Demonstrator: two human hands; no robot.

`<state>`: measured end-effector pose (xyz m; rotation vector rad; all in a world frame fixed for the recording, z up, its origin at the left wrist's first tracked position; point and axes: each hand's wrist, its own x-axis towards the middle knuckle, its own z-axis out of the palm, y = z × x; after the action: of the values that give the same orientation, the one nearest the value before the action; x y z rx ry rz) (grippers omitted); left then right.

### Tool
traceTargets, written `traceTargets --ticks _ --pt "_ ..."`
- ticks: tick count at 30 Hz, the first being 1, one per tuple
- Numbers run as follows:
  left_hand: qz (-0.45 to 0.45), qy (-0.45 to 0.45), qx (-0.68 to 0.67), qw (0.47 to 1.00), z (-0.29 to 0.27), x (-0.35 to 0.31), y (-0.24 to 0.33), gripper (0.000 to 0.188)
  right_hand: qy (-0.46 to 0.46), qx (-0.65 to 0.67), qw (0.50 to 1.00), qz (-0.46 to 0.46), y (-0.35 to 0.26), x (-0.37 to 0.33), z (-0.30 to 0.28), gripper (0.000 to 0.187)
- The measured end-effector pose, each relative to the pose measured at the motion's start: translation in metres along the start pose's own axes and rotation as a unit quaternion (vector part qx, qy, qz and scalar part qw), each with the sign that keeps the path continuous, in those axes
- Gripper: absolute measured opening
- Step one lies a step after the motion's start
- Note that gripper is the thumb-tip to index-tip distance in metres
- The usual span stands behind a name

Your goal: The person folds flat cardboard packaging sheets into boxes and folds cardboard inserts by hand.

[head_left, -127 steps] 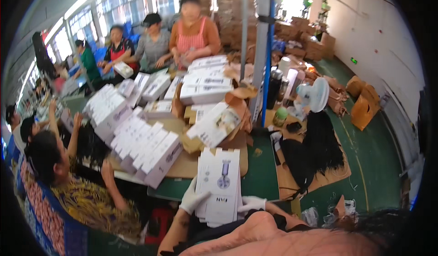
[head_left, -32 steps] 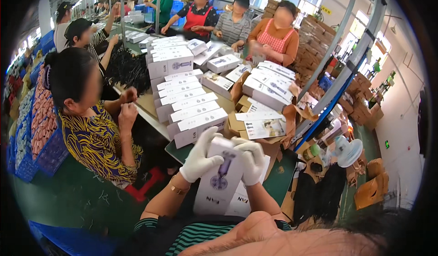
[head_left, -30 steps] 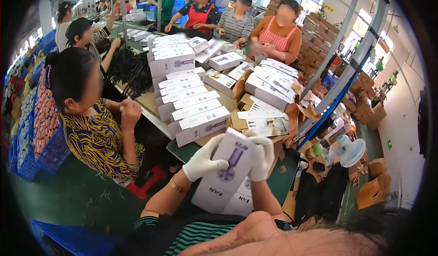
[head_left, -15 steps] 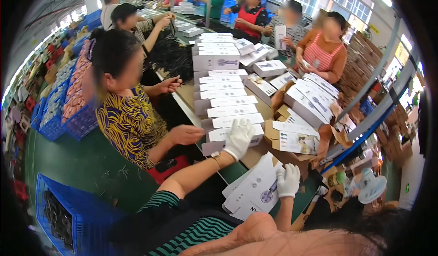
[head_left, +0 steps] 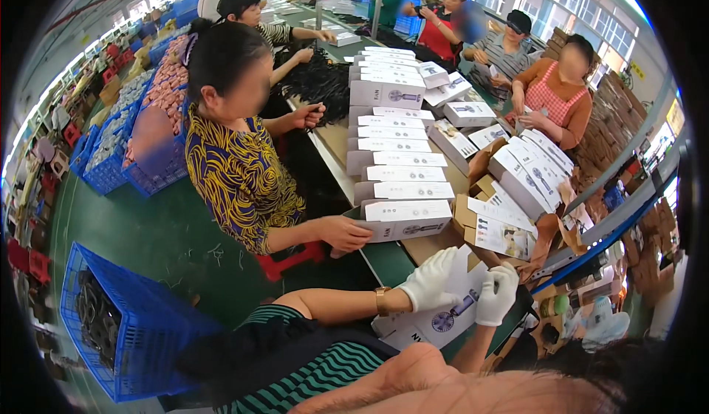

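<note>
Both my hands wear white gloves. My left hand (head_left: pixel 432 281) and my right hand (head_left: pixel 496 294) grip the upper end of a white carton (head_left: pixel 449 316) with a fan pictured on it, at the near edge of the green table (head_left: pixel 391 262). The carton's top flap (head_left: pixel 467 266) stands open between my hands. Just beyond lies a row of closed white cartons (head_left: pixel 402 192), with a stack of printed leaflets (head_left: pixel 504 235) to their right.
A seated person in a yellow patterned top (head_left: pixel 236 170) rests a hand (head_left: pixel 346 233) on the nearest carton. Other people work along the far side. A blue crate (head_left: pixel 118 325) stands on the green floor at lower left; more blue baskets (head_left: pixel 140 148) behind.
My left hand, stretched toward the carton row half a second ago, has come back onto the carton beside my right hand. The view has swung further left.
</note>
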<state>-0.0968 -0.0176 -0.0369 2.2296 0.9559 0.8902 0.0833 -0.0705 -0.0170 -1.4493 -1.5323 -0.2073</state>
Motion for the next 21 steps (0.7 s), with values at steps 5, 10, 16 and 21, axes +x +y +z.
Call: traceTargets --ticks 5,10,16,21 --pt "0.077 -0.032 -0.204 0.975 -0.07 0.008 0.048 0.091 0.059 0.049 0.99 -0.12 -0.102 0.053 -0.02 0.011" --pt "0.231 0.128 -0.187 0.946 -0.109 0.016 0.061 0.08 0.123 0.366 0.922 -0.021 -0.112 0.063 -0.011 0.081" --pt "0.227 0.314 -0.251 0.887 -0.093 0.014 0.067 0.049 0.151 0.47 0.865 0.091 -0.126 0.04 0.014 0.025" --pt "0.359 0.268 -0.18 0.876 -0.087 0.011 0.068 0.031 0.224 0.475 0.851 0.03 -0.102 0.033 0.009 0.014"
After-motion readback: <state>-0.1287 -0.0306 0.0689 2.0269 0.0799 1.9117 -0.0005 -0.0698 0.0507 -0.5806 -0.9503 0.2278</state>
